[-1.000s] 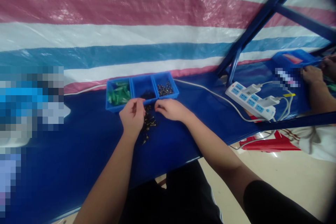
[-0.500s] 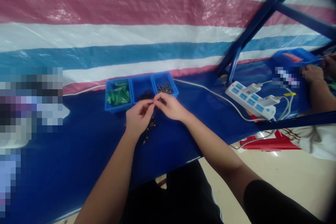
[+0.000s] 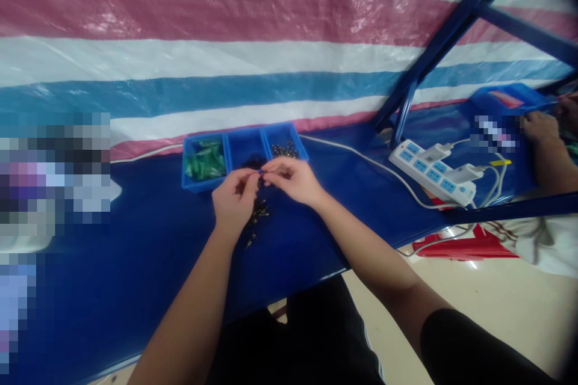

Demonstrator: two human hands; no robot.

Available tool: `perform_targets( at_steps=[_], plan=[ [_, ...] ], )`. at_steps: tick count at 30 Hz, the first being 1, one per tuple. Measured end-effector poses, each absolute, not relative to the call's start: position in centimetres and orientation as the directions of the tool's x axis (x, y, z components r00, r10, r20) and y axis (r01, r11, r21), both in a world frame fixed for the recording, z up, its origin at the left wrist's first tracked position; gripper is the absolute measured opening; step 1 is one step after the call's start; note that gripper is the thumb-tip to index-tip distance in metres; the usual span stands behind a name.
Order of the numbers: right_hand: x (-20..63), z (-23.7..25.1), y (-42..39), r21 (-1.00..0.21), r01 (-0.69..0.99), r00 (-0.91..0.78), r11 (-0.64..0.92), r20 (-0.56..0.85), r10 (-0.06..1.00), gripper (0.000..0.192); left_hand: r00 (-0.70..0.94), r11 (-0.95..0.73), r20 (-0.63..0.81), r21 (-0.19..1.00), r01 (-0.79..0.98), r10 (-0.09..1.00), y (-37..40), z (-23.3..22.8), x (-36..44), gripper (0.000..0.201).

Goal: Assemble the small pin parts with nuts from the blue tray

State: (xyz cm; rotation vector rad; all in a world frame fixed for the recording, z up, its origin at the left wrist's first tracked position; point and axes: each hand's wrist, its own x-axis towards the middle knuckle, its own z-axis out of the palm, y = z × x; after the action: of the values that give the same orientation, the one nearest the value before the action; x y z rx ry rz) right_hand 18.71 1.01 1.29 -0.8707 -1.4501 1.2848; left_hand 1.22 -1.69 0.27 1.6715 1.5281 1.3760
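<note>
My left hand (image 3: 233, 197) and my right hand (image 3: 293, 179) meet fingertip to fingertip just in front of the blue bins. Both are pinched closed; whatever lies between the fingertips is too small to make out. Below them, partly covered by my left hand, a loose pile of small brassy metal pieces (image 3: 258, 216) lies on the blue table. Behind stand three joined blue bins: the left one holds green pieces (image 3: 205, 160), the middle one small dark pieces (image 3: 253, 162), and the right one small metal pieces (image 3: 285, 149). My right hand partly hides the right bin.
A white power strip (image 3: 432, 172) with plugged-in adapters and cables lies to the right, by a blue metal frame (image 3: 409, 107). Beyond it, another person's hand (image 3: 542, 127) rests near a blue tray (image 3: 508, 97). A striped plastic sheet (image 3: 253, 60) hangs behind the table.
My hands have shifted slightly left, and their fingertips are a little farther apart. The bins and the pile have stayed in place.
</note>
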Motion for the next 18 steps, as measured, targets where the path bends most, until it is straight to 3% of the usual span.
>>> perform_targets(
  at_steps=[18],
  plan=[
    [18.83,1.63,0.86,-0.977,-0.098,-0.245,0.192,0.210,0.946,0.029,-0.100,-0.331,0.416,0.828,0.452,0.904,-1.53,-0.21,1.11,0.017]
  ],
)
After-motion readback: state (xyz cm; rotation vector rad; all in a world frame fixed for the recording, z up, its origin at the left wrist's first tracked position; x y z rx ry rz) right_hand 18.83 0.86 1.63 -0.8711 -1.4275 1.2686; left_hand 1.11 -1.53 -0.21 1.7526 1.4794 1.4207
